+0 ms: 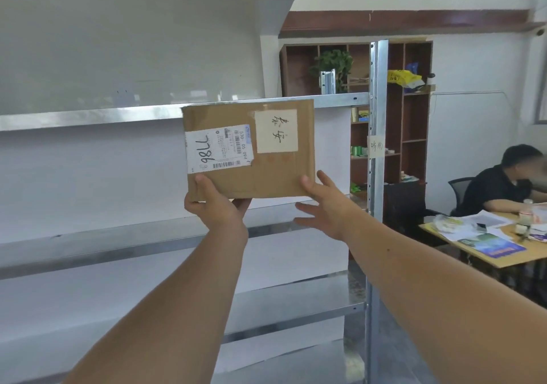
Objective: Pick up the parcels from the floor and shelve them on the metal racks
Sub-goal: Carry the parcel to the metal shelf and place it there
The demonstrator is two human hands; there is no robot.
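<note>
Far left to centre: metal rack [88, 117], grey shelves stacked one above another against a white wall. Left of centre: left hand [214, 206], raised, gripping the lower left corner of the parcel [266, 173], thumb on the front face, fingers curled under the bottom edge. Centre: flat brown cardboard parcel, held upright in the air in front of the rack, top edge level with the upper shelf rail, bottom edge above the next shelf down. Carries a white shipping label [219, 149] with barcodes and handwritten digits on the left, and a beige note [276, 130] with handwriting at upper right. Right of centre: right hand [325, 206], open, fingers spread, thumb tip at the parcel's lower right corner. Further right: upright post [376, 117] of the rack, bearing a small paper tag [376, 146]; behind it a dark wooden cabinet [414, 117] with a plant [333, 63] in an upper compartment. Far right: seated person [500, 185] in dark clothing at a worktop [503, 257] strewn with papers.
</note>
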